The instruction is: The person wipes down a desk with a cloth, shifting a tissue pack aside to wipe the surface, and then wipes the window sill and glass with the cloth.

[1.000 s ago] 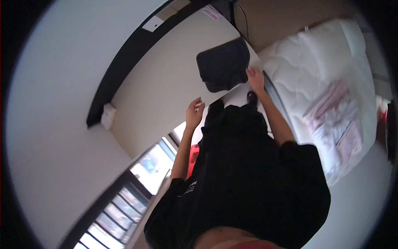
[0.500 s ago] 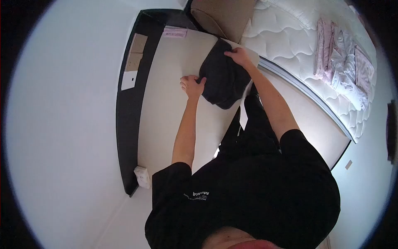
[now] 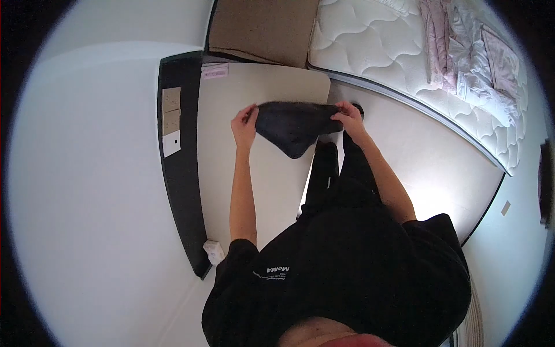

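Observation:
A dark navy piece of folded cloth [image 3: 293,128] is stretched between my two hands above the white tabletop [image 3: 228,179]. My left hand [image 3: 245,124] pinches its left upper corner between thumb and fingers. At the opposite end, my right hand [image 3: 348,120] grips the right corner. The top edge runs nearly straight from hand to hand, while the lower part hangs down in a rounded point. Whether it is a garment or a plain cloth, I cannot tell.
Along the table's left side runs a dark ledge with wall sockets [image 3: 171,110]. A pink packet [image 3: 214,70] lies at the far left corner, a white pack [image 3: 213,252] near me. Beyond are a brown panel [image 3: 263,29] and a mattress [image 3: 370,34] with pink bedding [image 3: 437,46].
The cloth was bunched near the table's far right; now it is pulled taut and lifted, spread sideways. My left hand has moved left and closed on its corner. The view has shifted.

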The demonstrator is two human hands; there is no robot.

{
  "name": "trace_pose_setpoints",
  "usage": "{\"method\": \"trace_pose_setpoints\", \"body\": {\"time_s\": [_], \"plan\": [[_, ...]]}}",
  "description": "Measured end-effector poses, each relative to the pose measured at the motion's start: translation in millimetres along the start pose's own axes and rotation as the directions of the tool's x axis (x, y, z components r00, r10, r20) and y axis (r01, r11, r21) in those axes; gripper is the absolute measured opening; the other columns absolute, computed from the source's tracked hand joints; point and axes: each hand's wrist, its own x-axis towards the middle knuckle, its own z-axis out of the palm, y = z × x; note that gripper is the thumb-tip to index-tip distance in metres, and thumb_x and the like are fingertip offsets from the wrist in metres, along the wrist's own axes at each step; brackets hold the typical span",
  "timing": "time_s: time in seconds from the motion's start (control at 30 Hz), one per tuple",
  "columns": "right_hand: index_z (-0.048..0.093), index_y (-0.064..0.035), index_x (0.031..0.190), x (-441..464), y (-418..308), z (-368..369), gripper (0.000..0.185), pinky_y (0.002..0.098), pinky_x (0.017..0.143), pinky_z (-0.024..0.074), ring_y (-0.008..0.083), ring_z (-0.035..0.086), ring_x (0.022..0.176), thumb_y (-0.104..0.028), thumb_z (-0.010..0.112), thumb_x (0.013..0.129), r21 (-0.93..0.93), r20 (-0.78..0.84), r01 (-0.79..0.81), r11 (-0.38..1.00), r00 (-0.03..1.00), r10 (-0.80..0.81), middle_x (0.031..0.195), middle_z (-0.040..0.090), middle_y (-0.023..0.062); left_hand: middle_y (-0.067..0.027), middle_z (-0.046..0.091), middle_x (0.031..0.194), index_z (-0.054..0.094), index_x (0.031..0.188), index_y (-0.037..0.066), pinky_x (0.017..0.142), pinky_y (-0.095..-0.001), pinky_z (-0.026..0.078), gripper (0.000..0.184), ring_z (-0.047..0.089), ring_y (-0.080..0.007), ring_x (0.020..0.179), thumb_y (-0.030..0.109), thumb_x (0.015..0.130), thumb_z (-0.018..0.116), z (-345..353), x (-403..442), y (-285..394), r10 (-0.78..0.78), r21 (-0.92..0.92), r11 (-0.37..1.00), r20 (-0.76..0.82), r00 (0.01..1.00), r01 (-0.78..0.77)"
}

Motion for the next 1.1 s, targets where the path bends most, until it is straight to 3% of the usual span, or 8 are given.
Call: {"method": "trace_pose_setpoints", "body": {"time_s": [0.2, 0.33, 0.4, 0.57, 0.63, 0.77, 0.83, 1.1], "plan": [[0.063, -0.0020, 0.115, 51.3, -20.6, -27.2, 0.033, 0.0245, 0.075, 0.0491, 0.0113, 0.062, 0.086, 0.000, 0.069, 0.082, 0.162, -0.185, 0.255, 0.953, 0.957, -0.225, 0.092, 0.067, 0.0021, -0.0139, 0.076, 0.096, 0.071, 0.116, -0.004, 0.083, -0.0291, 0.052, 0.036, 0.068, -0.0173, 0.087, 0.020, 0.089, 0.076, 48.0, 66.3, 47.4, 0.023, -0.072, 0.997, -0.056, 0.998, -0.027], [0.060, 0.0004, 0.126, 94.9, 3.2, -33.1, 0.045, 0.0424, 0.085, 0.0527, 0.0315, 0.067, 0.097, -0.021, 0.070, 0.087, -0.391, -0.483, 0.178, 0.903, 0.795, -0.366, 0.106, 0.069, 0.0199, -0.0235, 0.064, 0.123, 0.058, 0.134, 0.001, 0.095, -0.0483, 0.049, 0.061, 0.063, -0.0399, 0.108, 0.032, 0.084, 0.076, 101.7, 58.1, 31.5, 0.149, 0.492, 0.871, -0.263, 0.953, -0.001], [0.060, 0.0002, 0.127, 103.8, 10.7, -27.4, 0.053, 0.0494, 0.095, 0.0490, 0.0414, 0.063, 0.108, -0.035, 0.068, 0.089, -0.752, -0.354, 0.112, 0.650, 0.763, -0.541, 0.116, 0.067, 0.0253, -0.0250, 0.053, 0.140, 0.053, 0.140, 0.003, 0.105, -0.0528, 0.041, 0.062, 0.051, -0.0447, 0.124, 0.034, 0.089, 0.070, 128.8, 38.2, 11.1, 0.247, 0.557, 0.823, -0.172, 0.954, -0.113], [0.063, -0.0015, 0.128, 132.1, -8.2, 16.2, 0.057, 0.0480, 0.100, 0.0470, 0.0414, 0.061, 0.117, -0.044, 0.067, 0.090, -0.675, -0.041, 0.394, 0.624, 0.825, -0.564, 0.123, 0.065, 0.0247, -0.0293, 0.028, 0.158, 0.038, 0.152, 0.003, 0.117, -0.0572, 0.025, 0.073, 0.027, -0.0497, 0.145, 0.045, 0.097, 0.058, 165.0, -6.3, -16.4, 0.268, 0.671, 0.697, 0.083, 0.960, -0.253], [0.064, -0.0048, 0.130, 145.1, -23.6, 24.3, 0.054, 0.0435, 0.103, 0.0462, 0.0380, 0.060, 0.122, -0.045, 0.063, 0.093, -0.618, 0.079, 0.135, 0.775, 0.991, -0.109, 0.128, 0.065, 0.0219, -0.0282, 0.015, 0.164, 0.028, 0.158, 0.005, 0.119, -0.0600, 0.014, 0.077, 0.014, -0.0511, 0.149, 0.051, 0.100, 0.049, 171.2, -4.1, -27.6, 0.239, 0.721, 0.647, 0.118, 0.964, -0.248], [0.057, -0.0048, 0.139, 208.6, -10.8, 11.8, 0.056, 0.0419, 0.108, 0.0440, 0.0383, 0.056, 0.128, -0.042, 0.053, 0.099, -0.657, 0.340, 0.054, 0.752, 0.911, 0.232, 0.138, 0.059, 0.0218, -0.0277, 0.014, 0.164, 0.024, 0.159, 0.005, 0.120, -0.0596, 0.008, 0.077, 0.011, -0.0505, 0.150, 0.053, 0.101, 0.041, 187.8, 18.4, -21.3, 0.215, 0.762, 0.610, 0.106, 0.971, -0.219], [0.051, -0.0053, 0.144, 242.4, 26.6, 5.4, 0.050, 0.0402, 0.111, 0.0426, 0.0367, 0.055, 0.130, -0.032, 0.045, 0.102, -0.527, 0.695, 0.545, 0.652, 0.718, -0.037, 0.147, 0.053, 0.0172, -0.0271, 0.014, 0.165, 0.025, 0.159, 0.005, 0.120, -0.0594, 0.009, 0.075, 0.012, -0.0499, 0.150, 0.051, 0.102, 0.040, 199.0, 31.9, -11.2, 0.239, 0.795, 0.574, 0.067, 0.969, -0.197], [0.052, -0.0111, 0.144, 206.3, 58.7, -7.1, 0.045, 0.0384, 0.116, 0.0377, 0.0353, 0.050, 0.135, -0.015, 0.043, 0.100, -0.266, 0.416, 0.129, 0.955, 0.909, -0.007, 0.145, 0.054, 0.0151, -0.0261, 0.016, 0.164, 0.027, 0.158, 0.004, 0.120, -0.0600, 0.010, 0.072, 0.014, -0.0490, 0.150, 0.048, 0.102, 0.040, 206.1, 31.2, -10.6, 0.255, 0.803, 0.571, 0.028, 0.967, -0.174]]}}
